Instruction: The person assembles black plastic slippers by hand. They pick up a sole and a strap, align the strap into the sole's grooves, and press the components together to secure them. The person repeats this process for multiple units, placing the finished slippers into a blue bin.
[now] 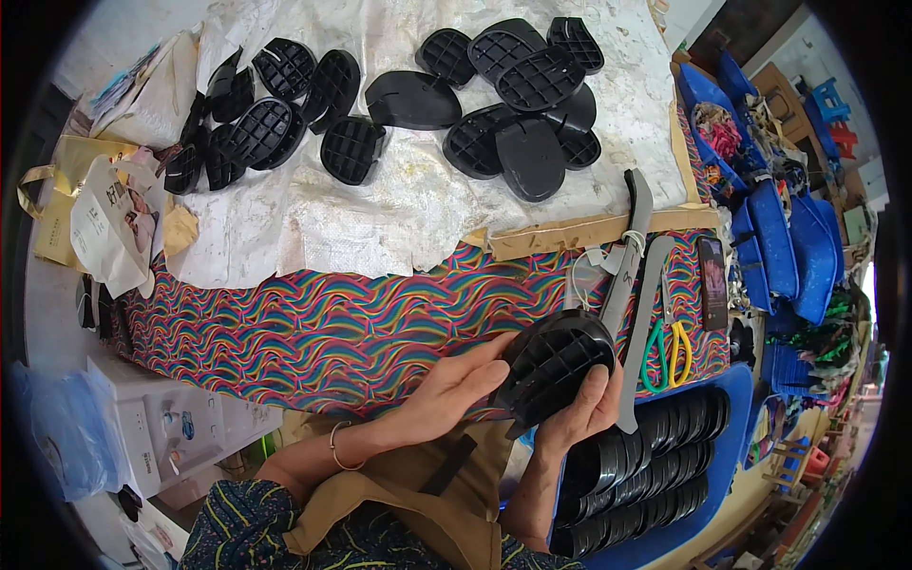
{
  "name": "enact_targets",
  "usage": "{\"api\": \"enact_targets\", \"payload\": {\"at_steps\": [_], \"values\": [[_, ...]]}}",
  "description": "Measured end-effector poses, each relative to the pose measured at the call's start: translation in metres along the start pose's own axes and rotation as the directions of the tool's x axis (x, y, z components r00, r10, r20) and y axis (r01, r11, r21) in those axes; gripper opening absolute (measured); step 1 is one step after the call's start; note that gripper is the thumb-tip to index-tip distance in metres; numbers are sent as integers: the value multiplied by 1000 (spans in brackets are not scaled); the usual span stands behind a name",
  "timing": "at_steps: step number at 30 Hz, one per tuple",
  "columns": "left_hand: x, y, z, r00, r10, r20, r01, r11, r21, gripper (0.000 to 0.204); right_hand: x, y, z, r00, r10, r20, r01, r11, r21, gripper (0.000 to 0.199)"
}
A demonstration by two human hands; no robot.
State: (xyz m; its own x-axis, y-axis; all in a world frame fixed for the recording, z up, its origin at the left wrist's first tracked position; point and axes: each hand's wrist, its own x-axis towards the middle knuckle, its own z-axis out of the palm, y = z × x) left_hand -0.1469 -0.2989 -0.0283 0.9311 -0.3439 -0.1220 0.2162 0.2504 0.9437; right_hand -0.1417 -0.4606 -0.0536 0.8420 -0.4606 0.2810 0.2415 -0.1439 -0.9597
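Note:
Between my two hands is a black moulded heel piece [556, 366], its ribbed, grid-like hollow side facing up. My left hand [461, 380] closes on its left side, with the fingertips partly hidden. My right hand [584, 408] grips the right and lower edge, the thumb lying over the rim. Just beyond the piece lie a knife [617, 294] with string tied round it and a flat grey metal strip [646, 318]. Scissors [668, 351] with one green and one yellow handle rest to the right.
Several more black heel pieces [413, 101] lie scattered on the white sheet [408, 223] at the far side. A blue bin [733, 404] at lower right holds rows of them. A phone [712, 283] sits by the patterned cloth's right edge; paper bags [114, 223] stand left.

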Motion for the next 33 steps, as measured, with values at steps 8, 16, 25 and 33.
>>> {"api": "enact_targets", "payload": {"at_steps": [8, 16, 25, 33], "values": [[-3, -4, 4, 997, -69, -28, 71, 993, 90, 39, -3, -3, 0, 998, 68, 1, -68, 997, 38, 38], [-3, -21, 2, 958, 269, -100, -171, 814, 555, 29, -10, 2, 0, 995, 98, -8, -98, 994, 54, 39], [25, -17, -2, 943, 324, -74, -269, 873, 407, 31, -18, 1, -6, 986, 159, 59, -164, 981, 104, 41], [20, -23, -5, 918, 396, -20, -275, 671, 689, 28, -17, -1, -4, 973, 217, 83, -224, 970, 96, 36]]}}
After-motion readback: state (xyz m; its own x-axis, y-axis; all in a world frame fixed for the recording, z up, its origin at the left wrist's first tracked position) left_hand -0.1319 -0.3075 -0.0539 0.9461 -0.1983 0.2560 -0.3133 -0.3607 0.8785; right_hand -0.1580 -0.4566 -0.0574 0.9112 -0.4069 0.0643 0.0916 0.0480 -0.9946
